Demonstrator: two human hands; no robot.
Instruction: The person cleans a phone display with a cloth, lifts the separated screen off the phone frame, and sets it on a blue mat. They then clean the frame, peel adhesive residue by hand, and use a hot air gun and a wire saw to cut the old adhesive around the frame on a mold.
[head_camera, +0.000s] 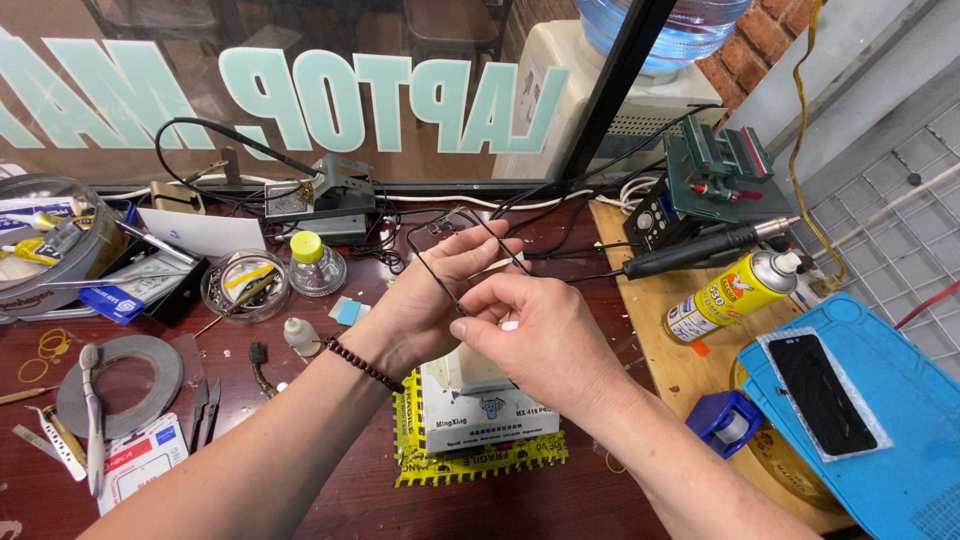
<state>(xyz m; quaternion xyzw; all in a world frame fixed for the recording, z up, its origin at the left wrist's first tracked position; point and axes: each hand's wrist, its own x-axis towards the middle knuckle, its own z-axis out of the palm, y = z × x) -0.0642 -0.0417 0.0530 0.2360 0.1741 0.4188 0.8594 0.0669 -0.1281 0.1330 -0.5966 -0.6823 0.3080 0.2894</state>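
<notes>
Thin black rectangular frame of rigid, narrow strip is held up above a white box with yellow-and-black tape. Its lower left edge is pinched between the closed fingers of the left hand, while the right hand is closed on it just beside, the fingertips touching.

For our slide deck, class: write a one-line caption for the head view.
Left hand and right hand hold a thin black frame above a white box on a cluttered repair bench.
</notes>
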